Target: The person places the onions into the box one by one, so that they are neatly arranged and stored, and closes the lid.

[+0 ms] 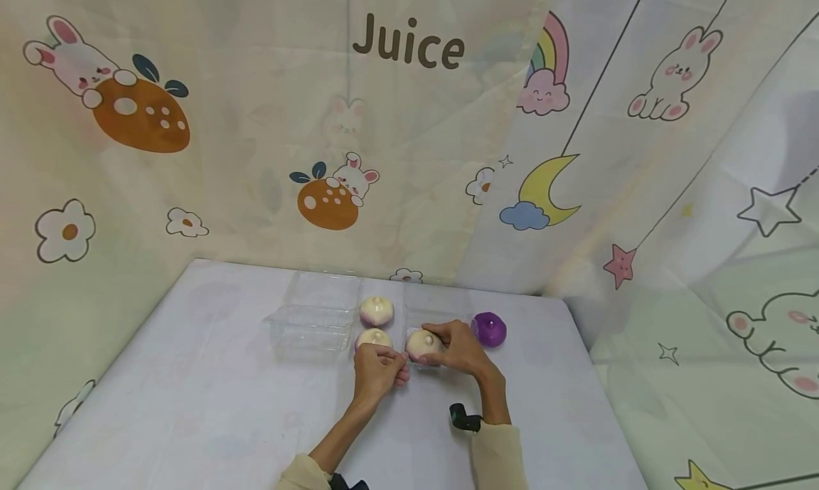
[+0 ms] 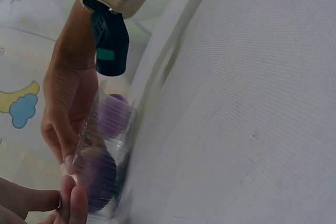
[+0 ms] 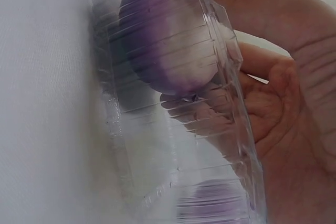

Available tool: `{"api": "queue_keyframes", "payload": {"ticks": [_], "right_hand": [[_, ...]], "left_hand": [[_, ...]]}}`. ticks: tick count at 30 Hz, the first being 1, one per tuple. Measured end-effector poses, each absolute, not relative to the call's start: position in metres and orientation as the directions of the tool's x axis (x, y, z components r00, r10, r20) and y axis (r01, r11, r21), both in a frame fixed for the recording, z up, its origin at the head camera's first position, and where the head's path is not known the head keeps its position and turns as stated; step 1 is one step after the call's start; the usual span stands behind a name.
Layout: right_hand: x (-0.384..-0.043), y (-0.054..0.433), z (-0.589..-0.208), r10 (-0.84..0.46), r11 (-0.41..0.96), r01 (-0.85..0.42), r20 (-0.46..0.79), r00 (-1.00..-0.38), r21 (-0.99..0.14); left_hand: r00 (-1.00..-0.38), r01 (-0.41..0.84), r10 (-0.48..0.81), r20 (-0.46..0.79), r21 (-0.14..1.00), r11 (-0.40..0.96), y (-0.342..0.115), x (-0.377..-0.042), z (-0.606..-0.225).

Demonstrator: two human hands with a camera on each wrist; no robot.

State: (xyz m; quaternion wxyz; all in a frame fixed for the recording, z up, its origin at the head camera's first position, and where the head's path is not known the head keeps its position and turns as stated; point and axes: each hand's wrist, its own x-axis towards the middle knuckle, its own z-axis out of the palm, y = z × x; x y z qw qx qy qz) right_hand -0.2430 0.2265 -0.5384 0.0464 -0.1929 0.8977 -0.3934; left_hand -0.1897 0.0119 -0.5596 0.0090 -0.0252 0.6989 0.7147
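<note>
My right hand [image 1: 463, 349] grips a cream-and-purple turnip [image 1: 422, 345], its pale nubbed end up, inside a clear plastic box [image 3: 220, 124]. In the right wrist view the turnip shows through the box's ribbed wall, fingers and thumb around its pale part. At the front left corner of this box, my left hand [image 1: 377, 371] pinches the rim between thumb and fingers. A similar turnip [image 1: 375, 337] lies just behind the left hand, partly covered by it, with another turnip [image 1: 377, 311] behind that. To the right of my right hand sits a purple turnip [image 1: 491, 330].
A second clear plastic box [image 1: 313, 330] stands on the left with its lid raised. The white-covered table [image 1: 211, 390] ends at a printed cloth backdrop [image 1: 249, 120] at the back and sides.
</note>
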Motion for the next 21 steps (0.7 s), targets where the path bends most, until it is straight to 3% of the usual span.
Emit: {"api": "queue_keyframes", "payload": {"ticks": [21], "right_hand": [[-0.2409, 0.2287, -0.535, -0.383, 0.588, -0.298, 0.066, -0.921, -0.751]], "left_hand": [[-0.999, -0.042, -0.028, -0.042, 0.999, -0.019, 0.0124, -0.1883, -0.5599]]}}
